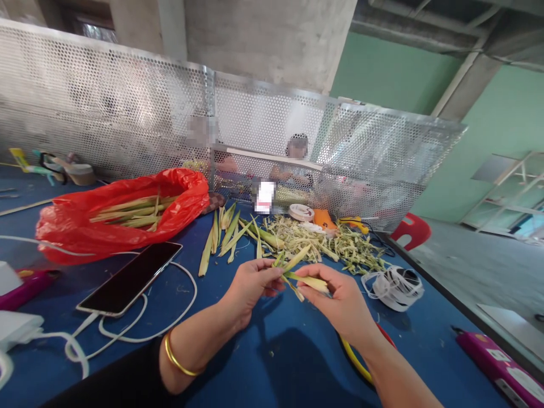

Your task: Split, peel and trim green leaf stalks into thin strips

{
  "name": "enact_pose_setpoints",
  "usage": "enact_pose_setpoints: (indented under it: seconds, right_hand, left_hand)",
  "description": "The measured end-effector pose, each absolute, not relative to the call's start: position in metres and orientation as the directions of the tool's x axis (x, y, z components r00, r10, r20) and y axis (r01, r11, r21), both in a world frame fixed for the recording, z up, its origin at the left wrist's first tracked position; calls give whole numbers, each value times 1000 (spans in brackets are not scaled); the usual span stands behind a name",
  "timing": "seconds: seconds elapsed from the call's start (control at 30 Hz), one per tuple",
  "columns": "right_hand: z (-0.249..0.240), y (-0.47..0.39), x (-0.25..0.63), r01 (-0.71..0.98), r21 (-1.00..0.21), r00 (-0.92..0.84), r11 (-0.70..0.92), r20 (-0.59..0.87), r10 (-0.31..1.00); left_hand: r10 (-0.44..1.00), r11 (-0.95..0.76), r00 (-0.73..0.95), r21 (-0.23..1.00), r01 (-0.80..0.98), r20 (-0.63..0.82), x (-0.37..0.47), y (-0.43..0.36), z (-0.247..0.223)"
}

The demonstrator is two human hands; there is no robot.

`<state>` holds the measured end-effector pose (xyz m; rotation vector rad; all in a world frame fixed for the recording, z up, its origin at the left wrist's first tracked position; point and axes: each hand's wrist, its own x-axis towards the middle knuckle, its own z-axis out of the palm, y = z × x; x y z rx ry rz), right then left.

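Note:
Above the blue table (272, 362), my left hand (255, 286) pinches one end of a small bunch of yellow-green leaf strips (300, 258). On its right, my right hand (335, 294) holds a pale strip of the same bunch between thumb and fingers. The strips fan out between the two hands. Behind them lie loose long leaf pieces (232, 229) and a heap of shredded pale and green bits (314, 238). A gold bracelet (174, 357) is on my left wrist.
Left: red plastic bag (178, 184) with leaves, phone (131, 277) with white cable, purple device (32, 288). Right: white ribbon roll (402, 289), purple device (493, 362). Behind the heap: tape roll (301, 212), yellow-handled tool (355, 224). People sit beyond the perforated metal screen (263, 119).

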<state>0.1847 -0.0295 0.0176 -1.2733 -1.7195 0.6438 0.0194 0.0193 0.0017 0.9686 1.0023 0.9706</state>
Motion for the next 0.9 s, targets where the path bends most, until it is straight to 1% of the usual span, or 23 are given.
enact_pose_setpoints:
  seconds: [0.03,0.1,0.17,0.2,0.23,0.33,0.4,0.43,0.53,0.6,0.7,0.8,0.9]
  right_hand:
    - [17,-29,185,457,-817,-94,353,350,932]
    - [14,-27,184,428,-799,-86,421,428,900]
    - [12,-25,183,407,-784,-44,469,496,867]
    - [11,-25,182,386,-797,-13,465,499,867]
    - [10,-24,180,354,-827,18,438,474,880]
    - [8,-24,175,220,-932,77,289,312,947]
    - [7,-24,173,173,-960,108,221,242,964]
    - [6,-23,173,178,-963,129,202,226,966]
    - [3,-22,174,251,-954,179,164,213,960]
    - [2,-21,174,266,-951,175,156,207,963]
    - [1,-19,173,196,-968,156,158,190,969]
    - [0,-18,171,115,-981,181,155,174,968]
    - [1,-19,170,113,-979,215,171,192,958]
  left_hand:
    - [949,249,239,953,-172,-205,20,19,2]
    - [954,218,235,968,-125,-185,22,18,2]
    - [959,198,222,977,-78,-176,24,16,1]
    - [960,188,220,980,-60,-170,25,15,1]
    - [961,174,226,984,-47,-159,27,14,0]
    - [956,119,272,992,-31,-107,29,12,-2]
    - [954,104,286,994,-20,-94,30,11,-4]
    - [955,100,283,995,-8,-93,30,11,-5]
    - [964,75,253,997,22,-78,29,12,-9]
    - [969,49,241,999,12,-51,28,13,-11]
    - [967,27,254,999,-22,-21,28,14,-13]
    - [966,19,258,999,-38,-9,28,14,-15]
    - [969,18,246,999,-50,-5,29,13,-14]
